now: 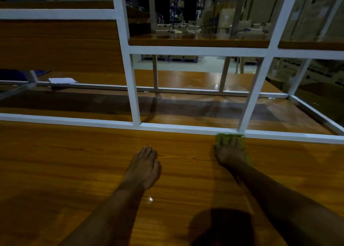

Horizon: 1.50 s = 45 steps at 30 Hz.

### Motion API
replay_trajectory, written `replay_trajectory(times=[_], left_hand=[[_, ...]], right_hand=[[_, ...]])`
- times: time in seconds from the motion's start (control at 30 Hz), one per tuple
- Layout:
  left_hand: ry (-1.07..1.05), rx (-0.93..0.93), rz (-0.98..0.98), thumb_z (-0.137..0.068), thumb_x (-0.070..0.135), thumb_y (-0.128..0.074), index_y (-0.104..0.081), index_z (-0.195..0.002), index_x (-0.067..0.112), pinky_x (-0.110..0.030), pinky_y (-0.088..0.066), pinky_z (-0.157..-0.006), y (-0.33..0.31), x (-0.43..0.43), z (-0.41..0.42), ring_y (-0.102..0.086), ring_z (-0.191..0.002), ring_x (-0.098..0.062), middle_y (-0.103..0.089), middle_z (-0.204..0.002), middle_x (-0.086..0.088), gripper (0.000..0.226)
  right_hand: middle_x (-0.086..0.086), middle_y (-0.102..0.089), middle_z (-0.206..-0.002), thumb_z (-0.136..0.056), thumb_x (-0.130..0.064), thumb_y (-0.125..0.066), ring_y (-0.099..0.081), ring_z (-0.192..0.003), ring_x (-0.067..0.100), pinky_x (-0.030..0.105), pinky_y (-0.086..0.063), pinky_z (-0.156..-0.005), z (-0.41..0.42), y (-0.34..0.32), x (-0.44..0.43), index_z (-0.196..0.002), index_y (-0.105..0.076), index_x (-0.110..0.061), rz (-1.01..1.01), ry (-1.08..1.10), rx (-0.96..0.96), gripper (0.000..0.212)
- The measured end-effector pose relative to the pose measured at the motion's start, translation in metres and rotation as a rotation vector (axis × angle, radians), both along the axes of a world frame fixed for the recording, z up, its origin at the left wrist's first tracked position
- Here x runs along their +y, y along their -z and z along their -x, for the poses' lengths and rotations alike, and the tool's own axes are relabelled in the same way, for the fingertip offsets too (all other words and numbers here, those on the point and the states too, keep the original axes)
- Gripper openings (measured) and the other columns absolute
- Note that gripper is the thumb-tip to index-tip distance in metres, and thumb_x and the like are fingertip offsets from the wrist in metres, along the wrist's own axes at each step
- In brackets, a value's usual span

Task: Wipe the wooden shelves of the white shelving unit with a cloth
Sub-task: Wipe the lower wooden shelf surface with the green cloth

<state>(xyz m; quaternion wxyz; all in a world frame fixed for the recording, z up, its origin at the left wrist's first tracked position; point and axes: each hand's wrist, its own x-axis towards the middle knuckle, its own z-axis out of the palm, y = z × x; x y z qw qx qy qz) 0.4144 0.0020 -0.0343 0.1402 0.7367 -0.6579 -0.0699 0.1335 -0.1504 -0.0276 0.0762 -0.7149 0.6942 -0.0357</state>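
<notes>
Wiping is under way on the near wooden shelf [74,162], the broad board that fills the lower half of the view. The right hand [229,152] lies flat, palm down, on a green cloth [223,138] at about one o'clock from the middle of that board; its fingers are spread over the cloth and press it down without curling round it. The cloth's far edge touches the white rail [93,119] of the shelving unit, just beside the foot of a white upright [251,97]. The left hand [144,166] rests open and flat on bare wood near the centre, holding nothing; it looks like a brace.

By my reading the stroke has reached the far edge, so the next move likely calls for a sideways sweep along the rail or a pull toward six o'clock, keeping pressure even.

Beyond the rail lies a lower shelf [186,113], seemingly not yet reached. The uprights at twelve and one o'clock would crowd an arm going there. A white folded sheet [62,80] sits at ten o'clock, far back. Stacked cartons [260,9] stand in the dim background.
</notes>
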Motion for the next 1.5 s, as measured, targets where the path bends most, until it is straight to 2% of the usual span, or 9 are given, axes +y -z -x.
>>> replay_trajectory(times=[0.2, 0.33, 0.6, 0.7, 0.83, 0.97, 1.1, 1.23, 1.5], left_hand=[[-0.021, -0.009, -0.02, -0.092, 0.049, -0.009, -0.024, -0.153, 0.018, -0.032, -0.002, -0.118, -0.005, 0.002, 0.0, -0.007, -0.149, -0.016, -0.015, -0.162, -0.003, 0.07], [-0.015, -0.008, -0.035, -0.09, 0.046, -0.012, -0.027, -0.152, 0.013, -0.035, -0.007, -0.12, -0.014, 0.012, 0.006, -0.01, -0.149, -0.021, -0.019, -0.161, -0.007, 0.071], [0.097, -0.097, -0.1, -0.089, 0.049, -0.011, -0.016, -0.154, 0.009, -0.034, -0.005, -0.12, -0.018, 0.011, 0.005, -0.005, -0.15, -0.023, -0.011, -0.162, -0.011, 0.076], [0.126, -0.079, -0.046, -0.095, 0.046, -0.019, -0.028, -0.151, 0.007, -0.032, -0.012, -0.119, -0.02, 0.006, 0.0, -0.015, -0.148, -0.024, -0.022, -0.16, -0.012, 0.069], [0.208, -0.024, 0.158, -0.092, 0.027, -0.043, -0.062, -0.108, 0.014, -0.034, -0.045, -0.09, -0.017, -0.005, -0.024, -0.055, -0.111, -0.026, -0.063, -0.117, -0.009, 0.028], [0.018, 0.072, 0.247, -0.085, 0.013, -0.056, -0.06, -0.082, 0.014, -0.031, -0.04, -0.062, -0.017, -0.007, -0.044, -0.055, -0.079, -0.024, -0.061, -0.081, -0.007, 0.005], [0.041, 0.033, 0.244, -0.091, 0.014, -0.054, -0.059, -0.089, 0.013, -0.03, -0.041, -0.067, -0.022, -0.001, -0.06, -0.051, -0.08, -0.02, -0.06, -0.089, -0.006, 0.006], [0.072, -0.082, 0.165, -0.092, 0.025, -0.049, -0.059, -0.105, 0.017, -0.033, -0.044, -0.086, -0.018, -0.001, -0.104, -0.051, -0.101, -0.019, -0.059, -0.111, -0.004, 0.018], [0.028, -0.076, 0.153, -0.094, 0.025, -0.043, -0.058, -0.124, 0.005, -0.037, -0.027, -0.115, -0.009, 0.01, -0.13, -0.043, -0.133, -0.031, -0.052, -0.14, -0.018, 0.04]], right_hand=[[0.01, 0.009, -0.168, -0.104, -0.056, -0.013, 0.011, -0.154, 0.032, 0.055, 0.004, -0.122, -0.107, -0.005, 0.049, -0.161, 0.001, -0.029, -0.058, -0.363, 0.039, 0.064], [0.004, 0.012, -0.168, -0.101, -0.064, -0.008, 0.015, -0.153, 0.024, 0.056, 0.005, -0.121, -0.082, 0.0, 0.079, -0.159, 0.003, -0.04, -0.049, -0.597, 0.05, 0.064], [0.018, 0.007, -0.167, -0.102, -0.057, -0.013, 0.01, -0.153, 0.037, 0.064, 0.002, -0.119, -0.061, -0.004, 0.066, -0.161, 0.0, -0.023, -0.069, 0.01, 0.001, 0.069], [0.021, 0.007, -0.166, -0.103, -0.054, -0.014, 0.01, -0.152, 0.041, 0.065, 0.003, -0.118, -0.104, -0.004, 0.052, -0.161, 0.001, -0.019, -0.074, 0.024, 0.013, 0.069], [0.016, 0.007, -0.167, -0.104, -0.051, -0.012, 0.011, -0.153, 0.037, 0.063, 0.005, -0.118, -0.179, -0.008, 0.055, -0.161, 0.001, -0.025, -0.07, -0.212, 0.031, 0.063], [0.008, 0.01, -0.168, -0.105, -0.053, -0.012, 0.016, -0.153, 0.029, 0.059, 0.008, -0.12, -0.21, -0.008, 0.079, -0.16, 0.0, -0.036, -0.08, -0.474, 0.052, 0.059], [-0.001, 0.013, -0.167, -0.103, -0.058, -0.013, 0.018, -0.153, 0.022, 0.056, 0.004, -0.122, -0.154, 0.001, 0.097, -0.158, 0.001, -0.043, -0.037, -0.523, 0.064, 0.059], [0.008, 0.009, -0.168, -0.101, -0.062, -0.006, 0.012, -0.154, 0.029, 0.061, 0.0, -0.121, -0.099, 0.004, 0.066, -0.159, 0.004, -0.038, -0.044, -0.168, 0.059, 0.064], [0.024, 0.005, -0.165, -0.104, -0.053, -0.012, 0.007, -0.153, 0.04, 0.059, 0.005, -0.121, -0.239, -0.007, 0.046, -0.161, 0.0, -0.015, -0.049, -0.096, 0.076, 0.069]])
